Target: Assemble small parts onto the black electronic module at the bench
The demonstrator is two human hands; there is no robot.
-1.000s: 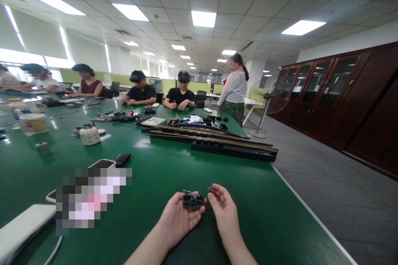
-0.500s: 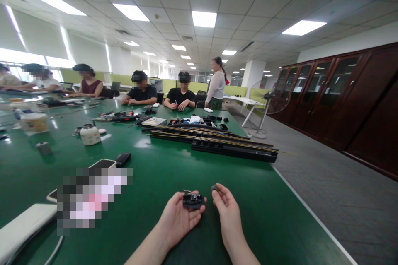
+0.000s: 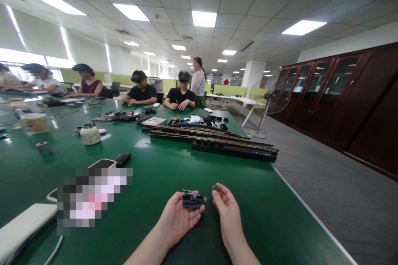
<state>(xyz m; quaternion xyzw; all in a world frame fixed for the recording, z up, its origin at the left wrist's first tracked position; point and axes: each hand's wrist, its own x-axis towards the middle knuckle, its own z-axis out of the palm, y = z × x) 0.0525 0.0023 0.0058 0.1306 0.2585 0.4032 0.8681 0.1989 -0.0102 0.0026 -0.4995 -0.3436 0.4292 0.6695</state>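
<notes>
The left forearm (image 3: pixel 151 244) and right forearm (image 3: pixel 241 250) are bare and angle inward from the lower edge. The left hand (image 3: pixel 178 218) lies palm up, thumb raised, fingers loosely curled. The right hand (image 3: pixel 229 208) holds a thumb-and-index pinch, remaining fingers bent. The hands are near each other, not touching.

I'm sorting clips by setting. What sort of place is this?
Probably an open-plan office used as a workshop: tools on a shared green table, low partitions and wooden cabinets.
</notes>
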